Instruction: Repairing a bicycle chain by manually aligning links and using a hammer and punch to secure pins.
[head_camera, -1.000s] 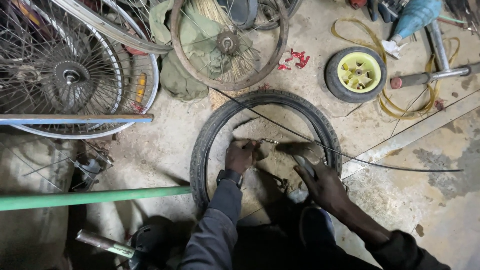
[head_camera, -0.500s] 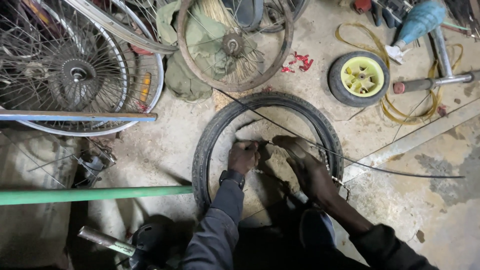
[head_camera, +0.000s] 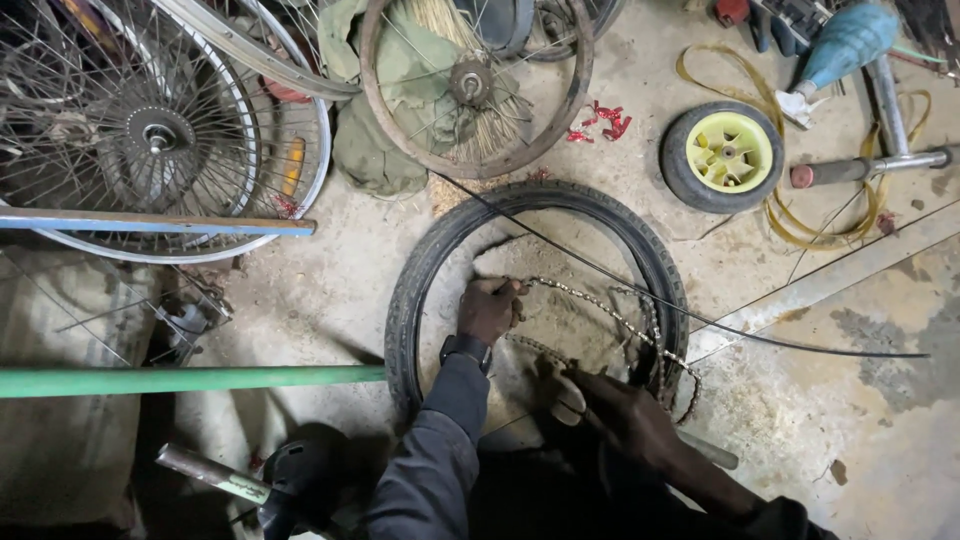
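Note:
A black bicycle tyre (head_camera: 420, 270) lies flat on the concrete floor in front of me. Inside its ring a rusty bicycle chain (head_camera: 610, 312) is stretched out. My left hand (head_camera: 488, 308) is closed on the chain's upper left end. My right hand (head_camera: 610, 405) grips the chain lower down, near the tyre's right side, where the links loop over the rubber. A thin dark cable (head_camera: 700, 315) runs diagonally across the tyre, above the chain.
Spoked wheels (head_camera: 150, 130) and a rusty rim (head_camera: 475, 85) lie at the top left. A small yellow-hubbed wheel (head_camera: 728, 155) sits at the right beside a metal bar (head_camera: 870, 165). A green pipe (head_camera: 190, 380) crosses on the left. A blue tube (head_camera: 150, 222) lies above it.
Both hands have pulled apart, drawing the chain out straight between them. My right hand has moved down and toward me; my left stays near the tyre's middle.

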